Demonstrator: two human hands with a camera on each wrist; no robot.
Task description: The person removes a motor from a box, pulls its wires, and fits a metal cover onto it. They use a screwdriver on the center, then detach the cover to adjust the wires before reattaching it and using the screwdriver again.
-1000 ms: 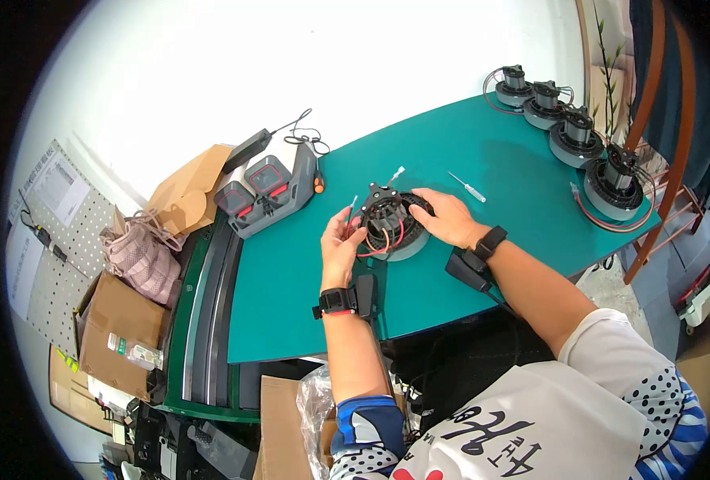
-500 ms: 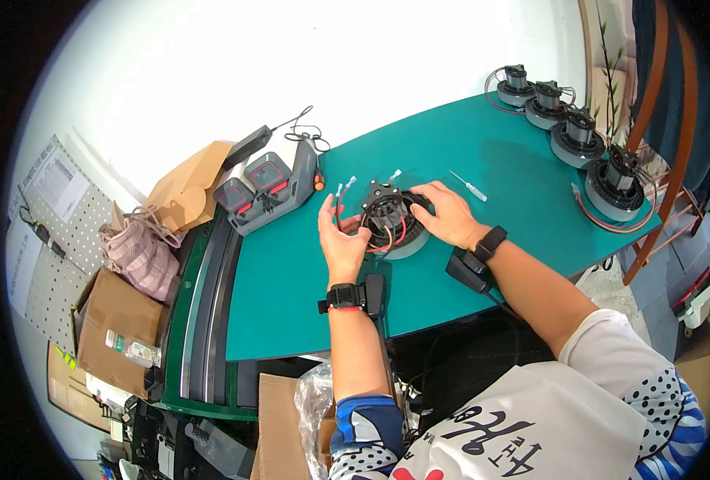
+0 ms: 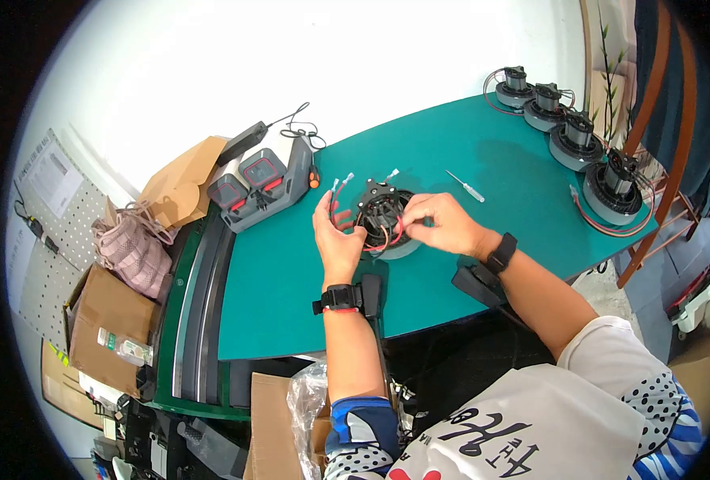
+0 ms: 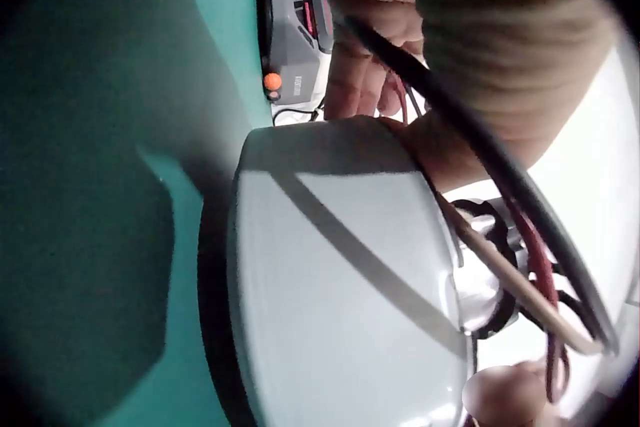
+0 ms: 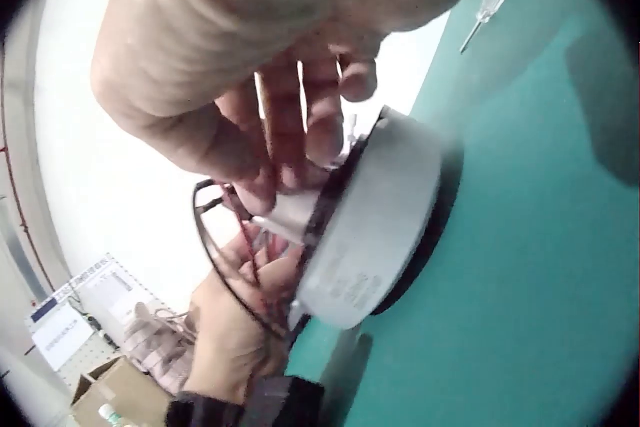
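Note:
A motor unit (image 3: 383, 210) with a black top and a grey round base (image 4: 340, 277) stands on the green table, its base towards the person. My left hand (image 3: 339, 244) is at its left side, thumb against the unit, other fingers apart from the thumb. Red and dark wires (image 3: 335, 200) with clear connectors rise beside those fingers. Over the unit's right side, my right hand (image 3: 449, 227) pinches a red wire between thumb and forefinger; in the right wrist view those fingers (image 5: 255, 182) are at the wires, the exact contact partly hidden.
A clear-handled screwdriver (image 3: 472, 192) lies right of the unit. Several similar motor units (image 3: 613, 188) line the table's right edge. At the left stand a grey case (image 3: 271, 196) with red parts, an orange-handled tool (image 3: 314, 178) and an open cardboard box (image 3: 180, 182).
My right hand has left the unit's right rim and moved left and inward to the wires. My left fingers have loosened from the wires and spread, and the connectors stand up more.

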